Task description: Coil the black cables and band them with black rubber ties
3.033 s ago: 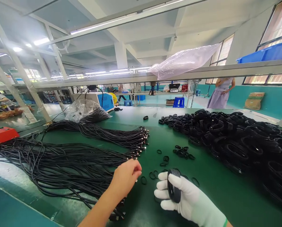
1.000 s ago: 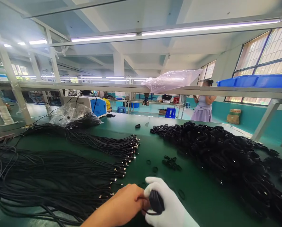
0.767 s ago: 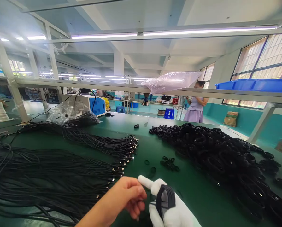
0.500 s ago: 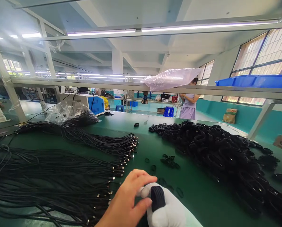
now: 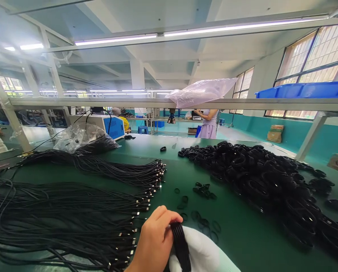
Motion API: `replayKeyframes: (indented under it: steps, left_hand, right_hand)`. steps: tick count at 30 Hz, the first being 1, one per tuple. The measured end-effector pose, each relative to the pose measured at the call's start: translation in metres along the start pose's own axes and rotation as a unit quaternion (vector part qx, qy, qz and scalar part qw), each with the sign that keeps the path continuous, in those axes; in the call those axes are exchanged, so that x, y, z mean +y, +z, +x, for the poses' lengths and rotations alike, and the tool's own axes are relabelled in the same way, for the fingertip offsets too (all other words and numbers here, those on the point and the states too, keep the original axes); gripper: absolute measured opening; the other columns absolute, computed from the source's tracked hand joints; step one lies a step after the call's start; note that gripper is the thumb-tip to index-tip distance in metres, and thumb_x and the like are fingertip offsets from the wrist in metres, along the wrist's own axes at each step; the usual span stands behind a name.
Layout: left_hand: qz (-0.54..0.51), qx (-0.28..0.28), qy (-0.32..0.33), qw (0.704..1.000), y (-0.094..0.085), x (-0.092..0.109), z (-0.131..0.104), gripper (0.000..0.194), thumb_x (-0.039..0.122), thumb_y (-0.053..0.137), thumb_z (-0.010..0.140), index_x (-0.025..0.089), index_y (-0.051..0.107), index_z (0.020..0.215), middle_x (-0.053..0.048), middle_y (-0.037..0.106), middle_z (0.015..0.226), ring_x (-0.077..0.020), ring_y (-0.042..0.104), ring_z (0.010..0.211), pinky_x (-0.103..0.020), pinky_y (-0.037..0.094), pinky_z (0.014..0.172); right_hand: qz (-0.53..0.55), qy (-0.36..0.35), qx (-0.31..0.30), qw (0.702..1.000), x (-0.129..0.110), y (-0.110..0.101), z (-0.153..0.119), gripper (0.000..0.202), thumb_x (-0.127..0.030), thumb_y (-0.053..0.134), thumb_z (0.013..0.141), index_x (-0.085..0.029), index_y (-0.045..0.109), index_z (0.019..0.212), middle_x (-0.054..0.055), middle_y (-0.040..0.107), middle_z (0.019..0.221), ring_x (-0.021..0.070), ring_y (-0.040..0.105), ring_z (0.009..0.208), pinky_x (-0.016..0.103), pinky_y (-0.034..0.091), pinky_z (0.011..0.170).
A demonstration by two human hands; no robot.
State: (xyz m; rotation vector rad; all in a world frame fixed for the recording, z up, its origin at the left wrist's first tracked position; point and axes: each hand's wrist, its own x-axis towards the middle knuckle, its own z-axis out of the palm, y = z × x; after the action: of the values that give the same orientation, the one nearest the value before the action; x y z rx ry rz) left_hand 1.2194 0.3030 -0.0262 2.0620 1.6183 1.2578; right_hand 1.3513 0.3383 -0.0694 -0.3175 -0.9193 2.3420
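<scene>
A small coil of black cable (image 5: 182,245), its loops side by side in a tight band, stands between my two hands near the bottom of the view. My bare left hand (image 5: 154,238) curls its fingers over the top and left side of the coil. From the right, my right hand (image 5: 207,251) in a white glove grips the same coil, with its fingers mostly hidden behind it. Several thin black rings (image 5: 204,223) lie on the green table just beyond the glove. Left of my bare hand are the metal-tipped ends of straight black cables (image 5: 72,211).
A big heap of coiled black cables (image 5: 251,177) covers the table's right side. At the back left are a clear plastic bag (image 5: 75,138) and a blue and white machine (image 5: 115,126). Overhead, a shelf bar (image 5: 129,102) carries a blue tray (image 5: 305,90). A person (image 5: 208,122) stands beyond.
The coil has turned more upright and shows more of its length. My left fingers have closed in on its top. The person in the background has shifted left in view.
</scene>
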Motion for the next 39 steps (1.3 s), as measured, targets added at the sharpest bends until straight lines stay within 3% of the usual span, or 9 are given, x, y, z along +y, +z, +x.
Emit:
replayKeyframes:
  steps: [5, 10, 14, 17, 22, 26, 29, 33, 39]
  left_hand:
    - [-0.008, 0.039, 0.013, 0.999, -0.005, 0.009, -0.004, 0.032, 0.001, 0.044, 0.073, 0.022, 0.066, 0.083, -0.002, 0.058, 0.076, -0.0171, 0.056, 0.068, -0.026, 0.043, 0.06]
    - [0.076, -0.046, -0.036, 0.995, -0.027, 0.015, 0.015, 0.035, 0.002, 0.046, 0.066, 0.021, 0.069, 0.085, -0.004, 0.063, 0.086, -0.0217, 0.056, 0.083, -0.033, 0.043, 0.074]
    - [-0.204, -0.204, -0.067, 0.955, -0.042, -0.008, 0.027, 0.037, 0.019, 0.055, 0.072, 0.023, 0.065, 0.108, -0.004, 0.063, 0.112, -0.0216, 0.055, 0.101, -0.033, 0.04, 0.091]
    - [-0.288, -0.243, -0.106, 0.92, -0.042, -0.023, 0.028, 0.038, 0.029, 0.057, 0.073, 0.019, 0.064, 0.11, -0.005, 0.068, 0.103, -0.023, 0.058, 0.097, -0.033, 0.043, 0.084]
    - [-0.16, -0.181, -0.143, 0.96, -0.032, -0.013, 0.028, 0.027, 0.024, 0.058, 0.073, 0.02, 0.07, 0.097, -0.004, 0.066, 0.098, -0.0229, 0.056, 0.092, -0.032, 0.04, 0.081]
    - [-0.106, -0.069, -0.178, 0.976, -0.026, 0.0, 0.02, 0.02, 0.03, 0.048, 0.082, 0.019, 0.065, 0.081, 0.0, 0.06, 0.075, -0.0179, 0.052, 0.072, -0.029, 0.036, 0.067]
    - [-0.204, -0.093, -0.257, 0.94, -0.018, 0.002, 0.008, 0.012, 0.028, 0.056, 0.071, 0.018, 0.054, 0.065, 0.007, 0.046, 0.056, -0.0121, 0.038, 0.054, -0.025, 0.028, 0.053]
    - [-0.279, -0.119, -0.281, 0.911, -0.007, -0.001, -0.004, 0.016, 0.03, 0.058, 0.063, 0.019, 0.047, 0.064, 0.009, 0.04, 0.054, -0.0088, 0.03, 0.05, -0.023, 0.023, 0.047]
    - [-0.306, -0.159, -0.277, 0.897, -0.007, -0.005, -0.005, 0.023, 0.039, 0.056, 0.062, 0.019, 0.045, 0.064, 0.004, 0.05, 0.053, -0.0112, 0.044, 0.05, -0.026, 0.038, 0.053]
  right_hand:
    - [-0.065, -0.032, 0.0, 0.997, 0.002, 0.003, 0.005, 0.042, -0.051, 0.078, 0.059, -0.017, 0.061, 0.076, 0.0, 0.055, 0.064, 0.0102, 0.052, 0.054, 0.021, 0.041, 0.049]
    - [-0.013, 0.018, -0.027, 0.999, -0.002, 0.0, 0.006, 0.058, -0.065, 0.058, 0.073, -0.015, 0.059, 0.102, 0.003, 0.063, 0.067, 0.0132, 0.059, 0.053, 0.023, 0.046, 0.047]
    - [0.088, 0.064, -0.056, 0.992, -0.003, 0.0, 0.009, 0.054, -0.062, 0.064, 0.069, -0.014, 0.062, 0.095, 0.006, 0.068, 0.087, 0.0129, 0.063, 0.057, 0.023, 0.049, 0.049]
    - [0.075, 0.08, -0.049, 0.993, -0.001, 0.002, 0.012, 0.059, -0.065, 0.064, 0.066, -0.011, 0.063, 0.092, 0.007, 0.066, 0.09, 0.0141, 0.063, 0.062, 0.027, 0.05, 0.055]
    - [-0.09, -0.025, 0.065, 0.993, -0.004, 0.003, 0.008, 0.067, -0.045, 0.082, 0.055, -0.017, 0.055, 0.11, 0.004, 0.056, 0.089, 0.0164, 0.058, 0.073, 0.033, 0.05, 0.062]
    - [-0.091, -0.037, 0.064, 0.993, -0.009, 0.003, 0.003, 0.069, -0.032, 0.085, 0.05, -0.019, 0.051, 0.109, 0.001, 0.053, 0.089, 0.0128, 0.057, 0.07, 0.031, 0.048, 0.065]
    - [-0.112, -0.023, 0.042, 0.992, -0.009, 0.004, 0.003, 0.068, -0.035, 0.084, 0.05, -0.017, 0.051, 0.107, 0.007, 0.055, 0.103, 0.0215, 0.06, 0.089, 0.038, 0.049, 0.074]
    - [-0.169, -0.011, 0.034, 0.985, -0.006, 0.004, 0.005, 0.06, -0.031, 0.083, 0.051, -0.016, 0.053, 0.101, 0.007, 0.06, 0.1, 0.0218, 0.062, 0.086, 0.035, 0.05, 0.069]
    - [-0.123, 0.022, 0.025, 0.992, -0.008, 0.007, 0.001, 0.05, -0.023, 0.082, 0.053, -0.014, 0.057, 0.095, 0.004, 0.06, 0.083, 0.0174, 0.06, 0.077, 0.032, 0.049, 0.067]
